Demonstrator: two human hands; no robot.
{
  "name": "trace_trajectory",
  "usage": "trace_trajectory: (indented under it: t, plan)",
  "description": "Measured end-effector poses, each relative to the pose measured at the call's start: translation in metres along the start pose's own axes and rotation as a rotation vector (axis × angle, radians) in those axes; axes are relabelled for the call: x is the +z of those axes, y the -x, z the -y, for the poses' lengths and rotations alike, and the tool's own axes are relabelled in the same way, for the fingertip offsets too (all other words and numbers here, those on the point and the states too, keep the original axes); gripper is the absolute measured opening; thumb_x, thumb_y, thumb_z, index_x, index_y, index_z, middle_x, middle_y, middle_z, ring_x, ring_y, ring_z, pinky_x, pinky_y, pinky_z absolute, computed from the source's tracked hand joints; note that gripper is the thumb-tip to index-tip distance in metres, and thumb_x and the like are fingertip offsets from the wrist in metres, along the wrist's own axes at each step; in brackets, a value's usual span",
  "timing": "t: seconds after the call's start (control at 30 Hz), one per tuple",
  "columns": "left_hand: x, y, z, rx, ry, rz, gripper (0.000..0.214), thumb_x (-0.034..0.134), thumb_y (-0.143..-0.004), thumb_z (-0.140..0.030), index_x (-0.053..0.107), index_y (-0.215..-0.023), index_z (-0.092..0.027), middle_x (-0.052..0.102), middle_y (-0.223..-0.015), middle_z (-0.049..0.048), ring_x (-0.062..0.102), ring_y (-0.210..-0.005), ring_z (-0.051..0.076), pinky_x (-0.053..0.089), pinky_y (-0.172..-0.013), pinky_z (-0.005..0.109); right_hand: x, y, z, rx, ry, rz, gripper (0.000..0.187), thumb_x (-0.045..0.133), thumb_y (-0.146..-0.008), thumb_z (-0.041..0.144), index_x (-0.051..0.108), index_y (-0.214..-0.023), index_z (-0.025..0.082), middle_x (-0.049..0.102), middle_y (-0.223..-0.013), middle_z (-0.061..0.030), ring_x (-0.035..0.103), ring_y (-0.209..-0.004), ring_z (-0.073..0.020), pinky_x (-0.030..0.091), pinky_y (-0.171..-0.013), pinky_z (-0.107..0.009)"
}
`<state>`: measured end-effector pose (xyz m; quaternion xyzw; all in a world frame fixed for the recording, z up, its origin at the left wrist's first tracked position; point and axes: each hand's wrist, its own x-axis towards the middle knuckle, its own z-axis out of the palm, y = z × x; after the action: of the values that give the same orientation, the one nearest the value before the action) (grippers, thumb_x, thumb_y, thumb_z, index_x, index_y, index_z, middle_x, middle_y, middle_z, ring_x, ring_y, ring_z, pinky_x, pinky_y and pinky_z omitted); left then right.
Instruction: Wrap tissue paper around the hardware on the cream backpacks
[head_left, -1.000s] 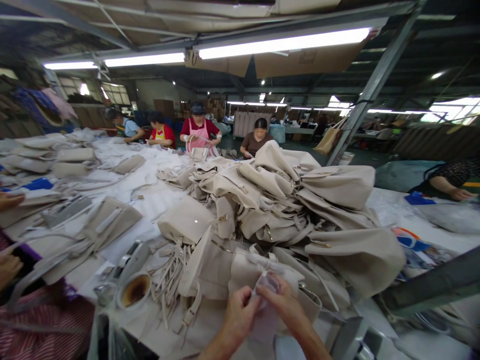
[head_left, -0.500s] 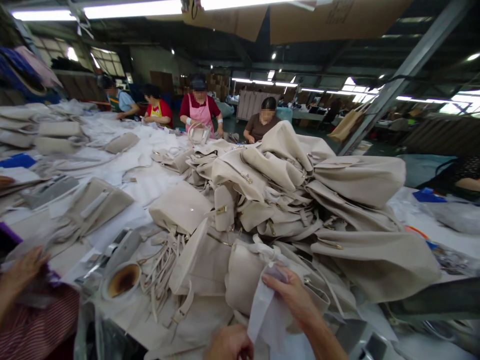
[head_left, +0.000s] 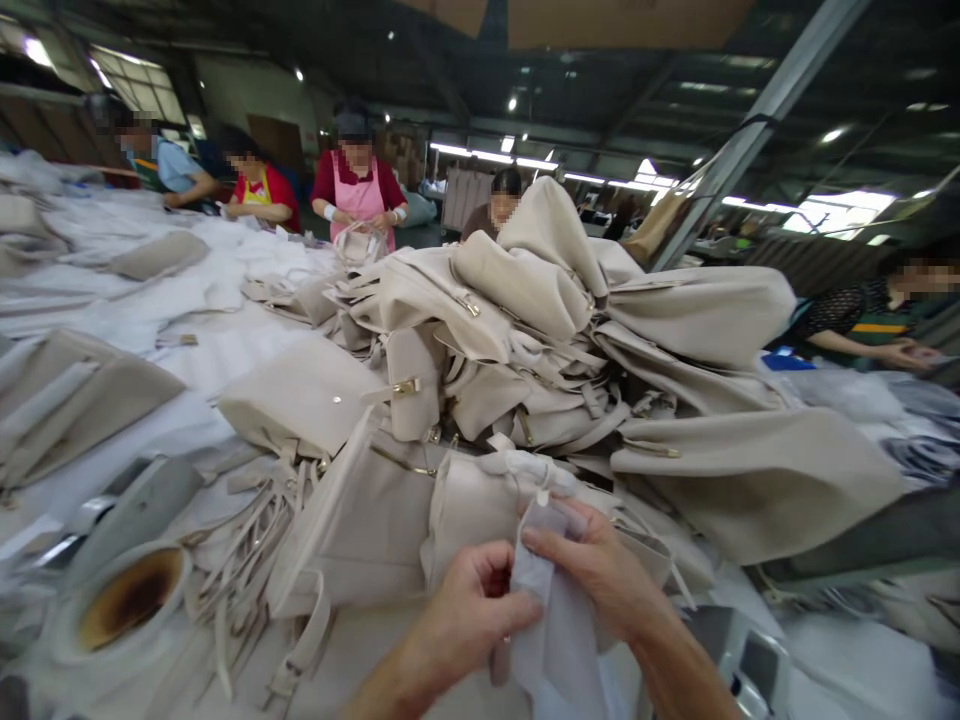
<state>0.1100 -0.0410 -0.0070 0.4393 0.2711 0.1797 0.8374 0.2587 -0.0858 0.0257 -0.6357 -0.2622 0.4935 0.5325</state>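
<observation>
In front of me my right hand (head_left: 600, 565) pinches a strip of white tissue paper (head_left: 559, 640) near its upper end. My left hand (head_left: 480, 600) has its thumb and fingers closed on the left edge of the same strip, which hangs down between both hands. Directly behind my hands sits a beige bag (head_left: 476, 515), with crumpled white wrapping around its top. Left of it leans a beige bag with a zip (head_left: 367, 510), beside a tangle of thin beige straps (head_left: 244, 560).
A big heap of beige bags (head_left: 697, 320) rises behind my hands. At lower left are a bowl with brown residue (head_left: 135, 595) and a grey tape-dispenser-like tool (head_left: 127, 510). A person in a pink apron (head_left: 358, 200) stands across the table; another person (head_left: 855, 320) works at right.
My left hand has risen from the bottom edge and closed on the paper beside my right hand. The view has shifted; another person's hand at far left is out of sight.
</observation>
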Motion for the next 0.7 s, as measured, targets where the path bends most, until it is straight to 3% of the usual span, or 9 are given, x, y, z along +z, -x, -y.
trace_trajectory:
  t: [0.17, 0.23, 0.33, 0.43, 0.5, 0.6, 0.7]
  plan:
    - [-0.004, -0.004, 0.007, -0.038, 0.028, 0.019, 0.031, 0.082, -0.051, -0.033, 0.066, -0.072, -0.016, 0.063, -0.064, 0.0008, 0.054, -0.057, 0.013, 0.039, -0.055, 0.024, -0.01, 0.018, -0.029, -0.103, -0.168, -0.11, 0.069, 0.08, -0.054, 0.072, 0.07, -0.101, 0.024, 0.072, -0.076, -0.0041, 0.062, -0.063, -0.0217, 0.049, -0.057, -0.032]
    - [-0.003, -0.003, 0.01, -0.011, 0.045, 0.012, 0.03, 0.08, -0.052, -0.032, 0.069, -0.075, -0.015, 0.066, -0.068, 0.0029, 0.057, -0.06, 0.015, 0.041, -0.056, 0.025, -0.015, 0.029, -0.056, -0.174, -0.253, -0.135, 0.077, 0.074, -0.054, 0.079, 0.067, -0.11, 0.026, 0.075, -0.088, -0.0089, 0.067, -0.074, -0.0286, 0.053, -0.061, -0.037]
    - [0.002, -0.001, 0.019, 0.079, 0.044, -0.017, 0.028, 0.078, -0.05, -0.031, 0.068, -0.072, -0.016, 0.065, -0.066, 0.0018, 0.053, -0.055, 0.012, 0.038, -0.05, 0.023, -0.017, 0.041, -0.11, -0.278, -0.222, -0.172, 0.083, 0.078, -0.049, 0.075, 0.067, -0.115, 0.026, 0.076, -0.097, -0.0129, 0.07, -0.088, -0.036, 0.056, -0.066, -0.042]
    - [0.009, 0.006, 0.034, 0.146, 0.028, -0.048, 0.027, 0.077, -0.046, -0.032, 0.063, -0.065, -0.018, 0.059, -0.053, -0.0026, 0.044, -0.043, 0.009, 0.031, -0.04, 0.021, -0.008, 0.047, -0.159, -0.424, -0.188, -0.167, 0.08, 0.085, -0.046, 0.067, 0.069, -0.111, 0.023, 0.076, -0.098, -0.0144, 0.07, -0.093, -0.0379, 0.058, -0.067, -0.042]
    - [0.015, 0.015, 0.047, 0.179, 0.01, -0.069, 0.03, 0.078, -0.046, -0.034, 0.06, -0.066, -0.019, 0.056, -0.047, -0.0043, 0.04, -0.038, 0.009, 0.025, -0.036, 0.021, 0.007, 0.05, -0.176, -0.473, -0.235, -0.173, 0.07, 0.085, -0.051, 0.065, 0.072, -0.104, 0.02, 0.077, -0.094, -0.0149, 0.071, -0.087, -0.0356, 0.059, -0.063, -0.041]
    - [0.017, 0.026, 0.062, 0.222, -0.009, -0.087, 0.033, 0.079, -0.051, -0.038, 0.059, -0.071, -0.02, 0.052, -0.043, -0.0063, 0.032, -0.031, 0.006, 0.018, -0.034, 0.02, 0.034, 0.059, -0.178, -0.479, -0.346, -0.206, 0.058, 0.082, -0.057, 0.068, 0.075, -0.085, 0.017, 0.077, -0.073, -0.0115, 0.07, -0.063, -0.0274, 0.058, -0.053, -0.037]
    - [0.01, 0.028, 0.064, 0.253, -0.022, -0.08, 0.032, 0.078, -0.056, -0.039, 0.062, -0.075, -0.018, 0.052, -0.045, -0.0066, 0.032, -0.032, 0.006, 0.02, -0.037, 0.02, 0.054, 0.067, -0.172, -0.515, -0.479, -0.22, 0.058, 0.082, -0.052, 0.072, 0.074, -0.068, 0.017, 0.074, -0.059, -0.0082, 0.067, -0.05, -0.0234, 0.056, -0.045, -0.034]
